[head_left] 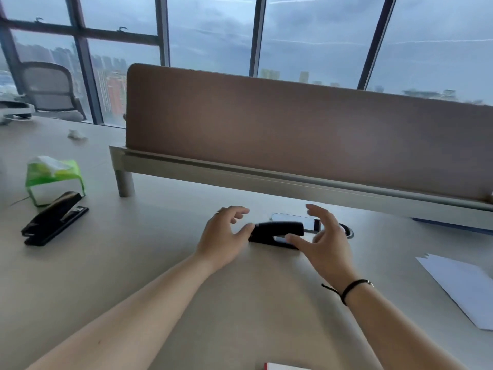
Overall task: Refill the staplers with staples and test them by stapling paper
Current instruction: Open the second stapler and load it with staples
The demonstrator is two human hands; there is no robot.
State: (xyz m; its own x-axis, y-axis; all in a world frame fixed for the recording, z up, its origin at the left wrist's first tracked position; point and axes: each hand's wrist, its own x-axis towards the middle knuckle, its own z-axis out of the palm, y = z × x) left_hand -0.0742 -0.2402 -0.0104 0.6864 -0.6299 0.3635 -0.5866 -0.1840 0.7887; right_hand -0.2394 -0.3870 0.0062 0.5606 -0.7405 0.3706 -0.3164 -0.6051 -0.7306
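Small black plastic stapler (277, 231) – rigid, light, smooth; take by sides. Left hand (222, 236), right hand (326, 243) – grip spread wide, empty.

The right hand (324, 237) covers the near end of the small black stapler (277, 232), so its mouth cannot be made out, and whether either hand touches it is unclear. Behind it, a phone-like flat object (290, 218) (screen glare only) is half hidden. The white paper (464, 287) runs off the right edge. A red-and-white box (280, 366) is cut by the bottom edge, its label unreadable. The office chair (50, 89) at far left is blurred.
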